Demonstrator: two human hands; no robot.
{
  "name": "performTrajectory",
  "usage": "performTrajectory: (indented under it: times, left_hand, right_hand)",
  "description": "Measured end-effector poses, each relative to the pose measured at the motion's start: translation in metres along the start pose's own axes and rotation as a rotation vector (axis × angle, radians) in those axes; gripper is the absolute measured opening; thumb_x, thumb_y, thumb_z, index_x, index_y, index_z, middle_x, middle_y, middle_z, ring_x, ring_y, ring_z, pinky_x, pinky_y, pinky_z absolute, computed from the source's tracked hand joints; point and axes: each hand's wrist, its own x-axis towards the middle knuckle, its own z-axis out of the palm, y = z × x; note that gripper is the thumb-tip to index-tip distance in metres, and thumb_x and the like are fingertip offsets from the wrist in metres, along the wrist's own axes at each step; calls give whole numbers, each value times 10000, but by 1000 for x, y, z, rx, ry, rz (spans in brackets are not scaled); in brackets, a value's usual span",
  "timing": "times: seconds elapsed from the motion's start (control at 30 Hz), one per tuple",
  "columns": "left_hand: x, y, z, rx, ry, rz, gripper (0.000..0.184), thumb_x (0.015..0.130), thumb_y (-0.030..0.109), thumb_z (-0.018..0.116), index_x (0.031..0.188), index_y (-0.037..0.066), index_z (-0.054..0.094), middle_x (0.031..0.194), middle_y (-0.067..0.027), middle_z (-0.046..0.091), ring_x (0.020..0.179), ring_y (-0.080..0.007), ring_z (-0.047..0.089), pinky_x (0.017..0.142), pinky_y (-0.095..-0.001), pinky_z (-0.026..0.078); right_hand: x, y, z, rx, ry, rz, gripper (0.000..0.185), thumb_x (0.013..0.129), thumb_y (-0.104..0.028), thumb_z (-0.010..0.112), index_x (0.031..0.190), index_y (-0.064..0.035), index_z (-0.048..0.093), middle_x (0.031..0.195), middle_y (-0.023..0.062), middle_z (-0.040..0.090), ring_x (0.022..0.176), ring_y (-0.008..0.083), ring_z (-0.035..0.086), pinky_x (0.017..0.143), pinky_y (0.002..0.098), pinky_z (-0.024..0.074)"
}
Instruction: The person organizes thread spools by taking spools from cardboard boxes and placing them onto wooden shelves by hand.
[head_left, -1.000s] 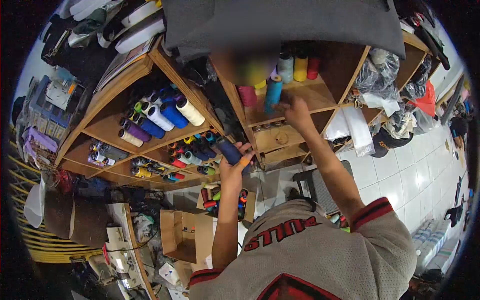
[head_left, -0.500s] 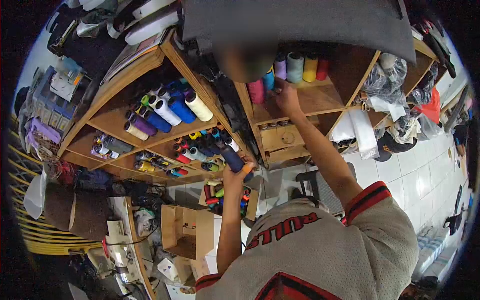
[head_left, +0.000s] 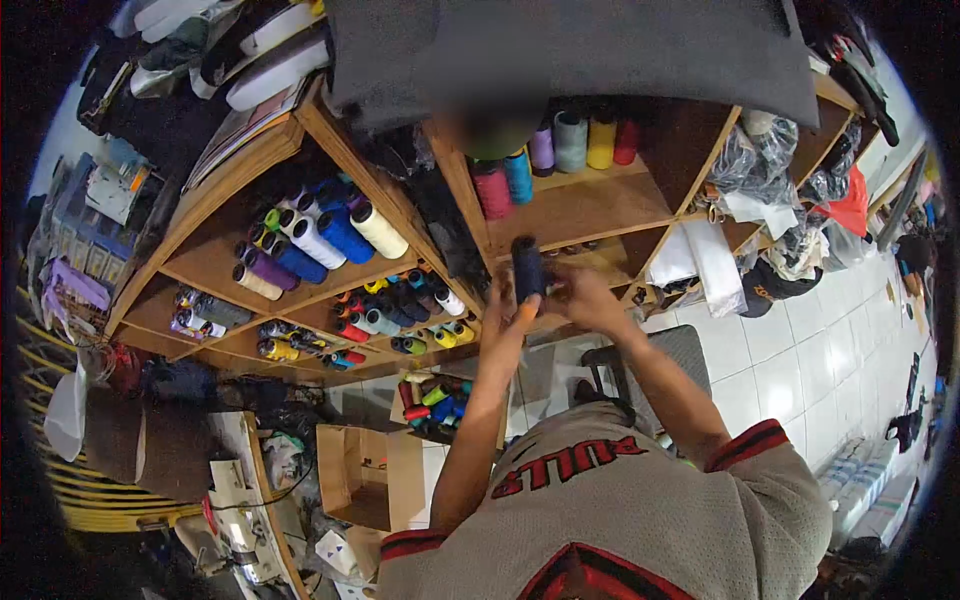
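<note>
A dark navy thread spool (head_left: 528, 268) stands upright in my left hand (head_left: 509, 315), whose fingers wrap round its lower part. Something orange shows at that hand's thumb. Close to the spool's right side is my right hand (head_left: 580, 298); its fingers are blurred, and whether they touch the spool is unclear. Above both hands, a shelf compartment (head_left: 590, 215) bears a pink spool (head_left: 492, 190), a blue spool (head_left: 518, 177), a lilac spool (head_left: 542, 150), a grey-green spool (head_left: 570, 142), a yellow spool (head_left: 601, 142) and a red spool (head_left: 626, 143).
At the left, a wooden shelf (head_left: 215, 240) holds many coloured spools. Below stand an open cardboard box (head_left: 345, 475) and a box of mixed spools (head_left: 435, 400). A dark stool (head_left: 665, 360) is right of my hands; plastic bags (head_left: 765, 150) fill compartments at the upper right.
The blue spool now stands beside the pink one, and my right hand has come down from it. My left hand has moved right with the navy spool, bringing both hands close together.
</note>
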Motion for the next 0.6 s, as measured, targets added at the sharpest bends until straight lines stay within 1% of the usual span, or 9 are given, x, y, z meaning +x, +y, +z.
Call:
performTrajectory:
  times: [0.03,0.1,0.13,0.17,0.27,0.4,0.47,0.53,0.6]
  left_hand:
    - [1,-4,0,196,56,67,653,852,55,572,1402,26,222,1398,-131,325,1294,-237,309,1029,-326,281]
    - [0,-3,-2,143,21,65,709,834,97,607,1404,11,193,1424,-161,261,1320,-233,256,1029,-331,289]
    - [-4,-2,-3,117,12,62,740,825,118,625,1405,3,179,1437,-176,228,1333,-231,229,1029,-334,292]
    - [-8,-6,-4,66,35,49,666,856,51,559,1414,33,196,1440,-150,246,1345,-259,210,1068,-338,204]
    - [-23,-5,-12,68,112,-10,667,856,61,562,1414,35,199,1439,-166,240,1345,-257,210,1073,-340,190]
    - [-44,-4,-31,31,203,-66,753,840,98,604,1426,38,137,1466,-187,172,1367,-238,158,1058,-337,236]
    - [-51,-11,-50,83,259,-98,738,835,108,615,1420,36,170,1450,-179,219,1353,-235,200,1062,-336,222]
    - [-60,-11,-65,102,317,-141,729,833,113,622,1415,38,189,1438,-171,251,1342,-234,229,1060,-337,225]
    - [-70,-20,-84,77,336,-131,714,821,107,637,1398,23,225,1413,-164,295,1319,-235,271,1039,-338,268]
  right_hand:
    - [8,0,-9,-90,182,-58,494,704,-268,741,1100,-22,579,943,170,653,852,284,647,740,357,491]
    - [37,-8,-39,-92,313,34,446,700,-248,736,1057,-18,598,925,175,652,830,307,644,730,371,493]
    - [56,3,-48,-76,362,82,437,698,-249,737,1041,-14,600,930,181,646,845,308,639,734,377,492]
    - [75,20,-51,-59,407,128,428,696,-249,737,1025,-11,602,935,188,641,860,309,634,738,383,490]
    - [119,54,-47,-275,508,-47,410,703,-209,728,1027,-4,582,939,193,633,877,327,620,737,385,489]
    - [137,74,-28,-282,597,-139,498,711,-172,737,1127,2,526,945,185,647,872,280,643,732,342,504]
    - [140,89,-23,-296,638,-175,524,719,-171,733,1157,2,504,969,192,639,885,275,641,742,345,506]
    - [139,88,-21,-304,620,-102,485,729,-176,726,1140,-17,522,976,194,634,872,281,640,727,349,503]
    - [130,69,-24,-331,576,-28,464,738,-189,720,1131,-30,532,966,186,638,864,275,643,721,353,501]
